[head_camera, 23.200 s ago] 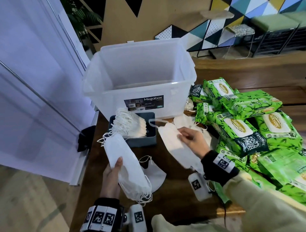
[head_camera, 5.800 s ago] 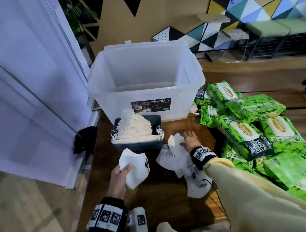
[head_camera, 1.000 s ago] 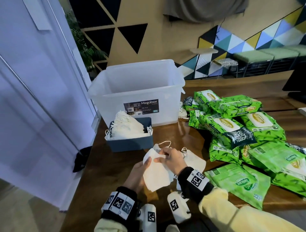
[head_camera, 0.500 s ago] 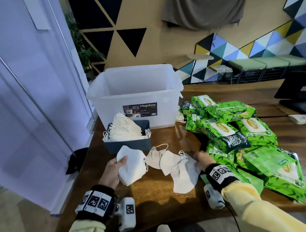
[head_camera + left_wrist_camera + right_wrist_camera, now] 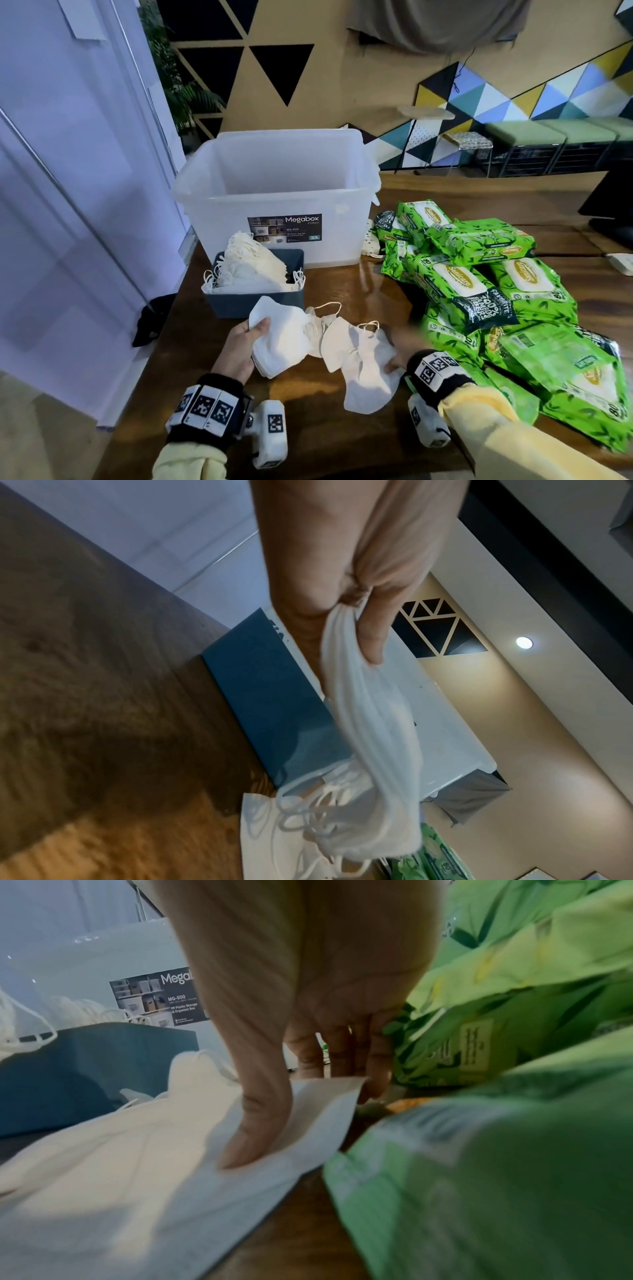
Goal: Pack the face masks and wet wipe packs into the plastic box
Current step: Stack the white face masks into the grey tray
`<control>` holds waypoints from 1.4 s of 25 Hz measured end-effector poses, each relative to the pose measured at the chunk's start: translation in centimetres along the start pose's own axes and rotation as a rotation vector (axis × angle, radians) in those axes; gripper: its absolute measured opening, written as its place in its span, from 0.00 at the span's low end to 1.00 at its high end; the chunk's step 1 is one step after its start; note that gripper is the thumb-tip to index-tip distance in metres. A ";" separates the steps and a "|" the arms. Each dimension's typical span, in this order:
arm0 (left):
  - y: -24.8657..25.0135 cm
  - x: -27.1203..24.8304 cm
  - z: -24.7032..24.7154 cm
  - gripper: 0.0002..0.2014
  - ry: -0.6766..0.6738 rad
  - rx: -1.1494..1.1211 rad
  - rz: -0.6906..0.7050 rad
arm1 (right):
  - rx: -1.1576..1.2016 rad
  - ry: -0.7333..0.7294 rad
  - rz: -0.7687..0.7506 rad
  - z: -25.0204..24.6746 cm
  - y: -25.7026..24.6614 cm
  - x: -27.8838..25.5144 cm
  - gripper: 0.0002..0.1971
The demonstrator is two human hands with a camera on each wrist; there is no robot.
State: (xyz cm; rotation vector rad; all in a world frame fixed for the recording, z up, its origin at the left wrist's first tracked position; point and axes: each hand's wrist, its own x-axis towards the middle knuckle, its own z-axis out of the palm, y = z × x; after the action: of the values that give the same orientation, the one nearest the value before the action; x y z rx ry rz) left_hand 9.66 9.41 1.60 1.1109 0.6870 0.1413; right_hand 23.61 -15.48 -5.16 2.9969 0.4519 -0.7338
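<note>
My left hand (image 5: 253, 339) grips a small stack of white face masks (image 5: 284, 339) by one end just above the table; in the left wrist view the thumb (image 5: 373, 637) pinches the stack (image 5: 373, 718), its ear loops dangling. My right hand (image 5: 394, 353) holds the right edge of a loose mask (image 5: 366, 363) lying on the table, thumb (image 5: 253, 1123) on top and fingers at its edge. The clear plastic box (image 5: 281, 192) stands at the back. Green wet wipe packs (image 5: 479, 281) are piled on the right.
A blue tray (image 5: 260, 305) full of masks stands in front of the box. Two more loose masks (image 5: 325, 329) lie between my hands. The table's left edge drops off beside a white wall panel (image 5: 68, 205). A dark monitor base (image 5: 609, 212) sits far right.
My hands were together on the mask stack a second ago. The right hand then moved right to the loose masks and now has its thumb on one. The left hand keeps the stack.
</note>
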 end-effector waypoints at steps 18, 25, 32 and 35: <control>-0.7 2.1 -0.2 0.10 -0.015 0.111 -0.087 | 1.498 -0.028 -0.027 -1.0 0.2 -2.5 0.12; -1.5 2.0 0.8 0.10 -0.082 0.199 -0.147 | 2.115 -0.290 0.125 1.7 -3.4 -4.6 0.12; -2.0 2.0 2.5 0.08 -0.079 0.121 -0.066 | 2.248 -0.378 0.090 0.2 -9.0 -5.3 0.07; -2.6 2.4 3.9 0.13 -0.063 0.066 -0.014 | 2.128 -0.263 0.057 0.1 -10.9 -5.7 0.09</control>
State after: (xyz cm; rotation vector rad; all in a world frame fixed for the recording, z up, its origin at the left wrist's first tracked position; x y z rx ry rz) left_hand 13.20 6.21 -0.68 1.1687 0.6468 0.0714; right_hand 15.67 -6.65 -2.13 3.8465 -1.3731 -2.9408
